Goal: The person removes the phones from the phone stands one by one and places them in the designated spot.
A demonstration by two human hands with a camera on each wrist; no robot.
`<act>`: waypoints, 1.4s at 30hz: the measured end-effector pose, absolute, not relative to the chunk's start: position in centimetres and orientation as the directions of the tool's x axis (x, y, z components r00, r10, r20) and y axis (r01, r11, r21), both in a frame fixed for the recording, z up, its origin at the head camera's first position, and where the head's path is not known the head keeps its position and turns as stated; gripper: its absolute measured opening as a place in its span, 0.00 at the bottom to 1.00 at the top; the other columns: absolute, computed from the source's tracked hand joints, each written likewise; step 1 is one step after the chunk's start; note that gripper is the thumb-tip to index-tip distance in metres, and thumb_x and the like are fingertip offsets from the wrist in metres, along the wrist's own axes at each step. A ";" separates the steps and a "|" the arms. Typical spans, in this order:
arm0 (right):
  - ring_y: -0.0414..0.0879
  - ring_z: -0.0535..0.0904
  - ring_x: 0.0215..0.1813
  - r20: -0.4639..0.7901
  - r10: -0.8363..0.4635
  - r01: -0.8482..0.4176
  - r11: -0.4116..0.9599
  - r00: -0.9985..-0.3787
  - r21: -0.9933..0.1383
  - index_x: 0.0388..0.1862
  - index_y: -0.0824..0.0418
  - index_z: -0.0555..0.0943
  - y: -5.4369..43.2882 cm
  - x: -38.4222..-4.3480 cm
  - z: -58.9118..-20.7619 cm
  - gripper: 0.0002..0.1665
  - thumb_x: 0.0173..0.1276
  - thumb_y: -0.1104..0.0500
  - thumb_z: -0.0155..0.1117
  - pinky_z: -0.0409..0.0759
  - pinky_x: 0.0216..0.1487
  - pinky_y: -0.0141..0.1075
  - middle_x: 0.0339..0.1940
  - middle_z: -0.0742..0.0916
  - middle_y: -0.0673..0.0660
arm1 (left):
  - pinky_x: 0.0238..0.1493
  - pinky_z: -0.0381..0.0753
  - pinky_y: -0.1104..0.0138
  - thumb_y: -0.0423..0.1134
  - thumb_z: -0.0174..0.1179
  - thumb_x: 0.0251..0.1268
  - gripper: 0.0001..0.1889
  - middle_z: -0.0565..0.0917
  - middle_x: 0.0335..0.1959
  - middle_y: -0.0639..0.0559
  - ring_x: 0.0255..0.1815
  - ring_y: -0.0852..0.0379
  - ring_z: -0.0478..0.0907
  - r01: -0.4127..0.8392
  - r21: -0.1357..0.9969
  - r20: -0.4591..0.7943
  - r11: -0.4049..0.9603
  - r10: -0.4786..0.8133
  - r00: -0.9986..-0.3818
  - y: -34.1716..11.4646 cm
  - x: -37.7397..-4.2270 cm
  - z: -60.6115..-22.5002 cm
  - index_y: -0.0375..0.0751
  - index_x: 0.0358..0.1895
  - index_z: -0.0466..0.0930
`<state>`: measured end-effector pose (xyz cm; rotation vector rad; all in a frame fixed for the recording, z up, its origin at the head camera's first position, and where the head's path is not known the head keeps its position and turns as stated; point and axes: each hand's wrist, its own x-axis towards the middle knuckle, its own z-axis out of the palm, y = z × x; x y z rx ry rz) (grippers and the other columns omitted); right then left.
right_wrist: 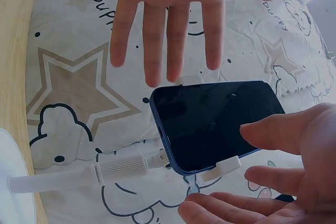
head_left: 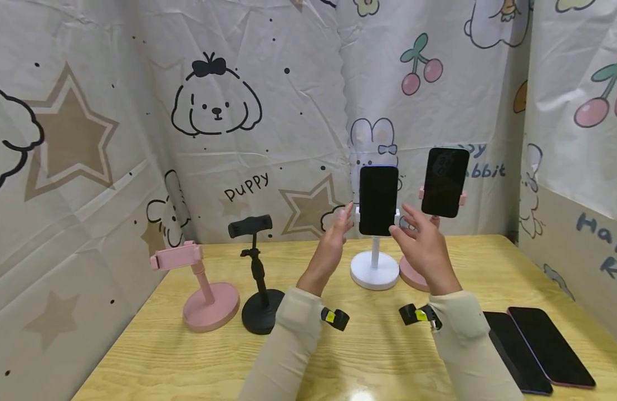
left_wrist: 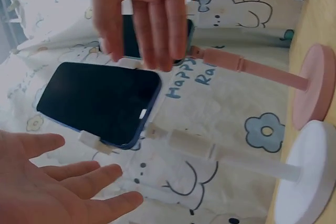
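A phone [head_left: 378,200] with a dark screen sits upright in the clamp of a white phone stand [head_left: 375,271]. To its left is my left hand [head_left: 329,249], fingers extended and spread in the left wrist view, holding nothing. My right hand [head_left: 425,250] is on the other side, its fingers loosely extended and its thumb close by the phone's lower right corner. In the right wrist view the white clamp arm [right_wrist: 221,168] grips the phone's long edge, with the right fingers apart from it. Both palms face the phone.
Behind my right hand, a second phone [head_left: 445,182] stands in a pink phone stand [head_left: 412,274]. At left are a pink stand [head_left: 211,306] and a black stand [head_left: 258,273], both without phones. Two phones lie flat at the right, one being a purple-edged phone [head_left: 551,345]. Printed curtains [head_left: 298,111] surround the wooden table [head_left: 153,356].
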<state>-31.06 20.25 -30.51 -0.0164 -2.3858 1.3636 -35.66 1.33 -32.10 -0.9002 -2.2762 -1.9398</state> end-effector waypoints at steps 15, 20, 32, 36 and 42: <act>0.61 0.73 0.64 0.359 0.160 -0.232 0.517 -0.920 -0.824 0.77 0.50 0.58 19.4 -31.7 -30.6 0.37 0.72 0.55 0.59 0.75 0.56 0.52 0.72 0.68 0.64 | 0.70 0.54 0.46 0.67 0.26 0.72 0.36 0.47 0.78 0.56 0.75 0.47 0.55 0.449 0.893 0.397 0.005 0.460 -0.794 1.1 -35.8 -33.0 0.57 0.78 0.43; 0.62 0.73 0.64 0.374 0.147 -0.249 0.522 -0.916 -0.816 0.76 0.51 0.58 19.4 -31.7 -30.8 0.37 0.72 0.55 0.59 0.75 0.55 0.51 0.72 0.67 0.64 | 0.71 0.55 0.49 0.69 0.26 0.71 0.36 0.47 0.78 0.58 0.75 0.49 0.55 0.435 0.900 0.387 -0.008 0.470 -0.793 1.1 -35.9 -33.1 0.59 0.78 0.44; 0.59 0.73 0.64 0.368 0.144 -0.252 0.504 -0.919 -0.826 0.76 0.53 0.60 19.9 -31.6 -31.0 0.35 0.72 0.55 0.59 0.75 0.56 0.49 0.72 0.68 0.63 | 0.65 0.66 0.52 0.63 0.26 0.75 0.31 0.48 0.78 0.58 0.74 0.49 0.57 0.420 0.907 0.372 -0.003 0.471 -0.800 1.5 -35.9 -32.9 0.59 0.77 0.48; 0.58 0.74 0.64 0.383 0.151 -0.263 0.503 -0.912 -0.824 0.75 0.54 0.62 20.0 -31.6 -31.0 0.33 0.73 0.55 0.58 0.75 0.56 0.48 0.71 0.70 0.63 | 0.63 0.68 0.51 0.60 0.26 0.77 0.30 0.47 0.78 0.57 0.74 0.48 0.57 0.418 0.908 0.371 -0.007 0.474 -0.798 1.5 -35.8 -32.7 0.57 0.77 0.48; 0.58 0.76 0.61 0.418 0.176 -0.278 0.516 -0.891 -0.810 0.72 0.56 0.66 20.1 -31.6 -31.2 0.30 0.73 0.56 0.57 0.76 0.56 0.48 0.68 0.73 0.62 | 0.62 0.70 0.53 0.65 0.28 0.74 0.32 0.49 0.77 0.59 0.72 0.48 0.59 0.412 0.911 0.356 0.019 0.468 -0.809 1.5 -35.5 -32.5 0.60 0.76 0.49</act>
